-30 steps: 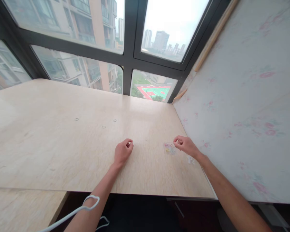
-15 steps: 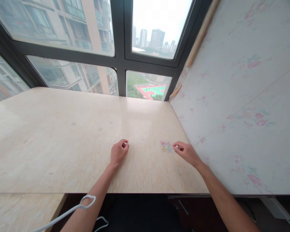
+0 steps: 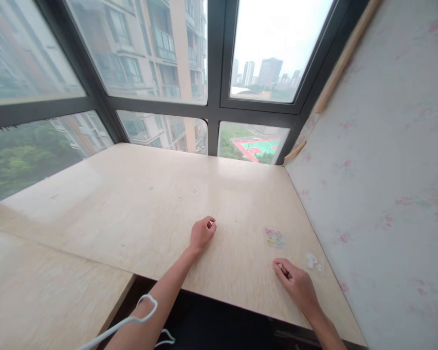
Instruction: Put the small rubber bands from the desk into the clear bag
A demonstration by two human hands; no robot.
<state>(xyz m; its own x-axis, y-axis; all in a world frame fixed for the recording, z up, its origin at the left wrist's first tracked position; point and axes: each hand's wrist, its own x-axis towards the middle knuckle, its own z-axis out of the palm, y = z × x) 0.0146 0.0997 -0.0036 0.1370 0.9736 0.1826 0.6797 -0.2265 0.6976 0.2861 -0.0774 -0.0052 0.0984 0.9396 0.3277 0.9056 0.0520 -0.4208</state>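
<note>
My left hand (image 3: 203,233) rests on the pale marbled counter (image 3: 138,228) with its fingers curled and thumb and forefinger pinched. Anything in that pinch is too small to make out. Beyond it lie three small thin rings (image 3: 180,198). My right hand (image 3: 295,282) is closed in a similar pinch near the counter's front edge, and its contents cannot be made out either. Just past its fingertips is a small clear packet (image 3: 275,237) with pink, yellow and green shapes in it. Small white pieces (image 3: 312,261) sit to the right of this hand.
Dark-framed windows (image 3: 214,73) rise behind the counter, and a flower-patterned wall (image 3: 383,194) bounds it on the right. A white cord (image 3: 120,323) loops across my left forearm. A lower counter section (image 3: 40,291) extends at the left front.
The view has turned left. My right hand has drawn back from the packet towards the front edge, and the white pieces now show. My left hand keeps its pinch.
</note>
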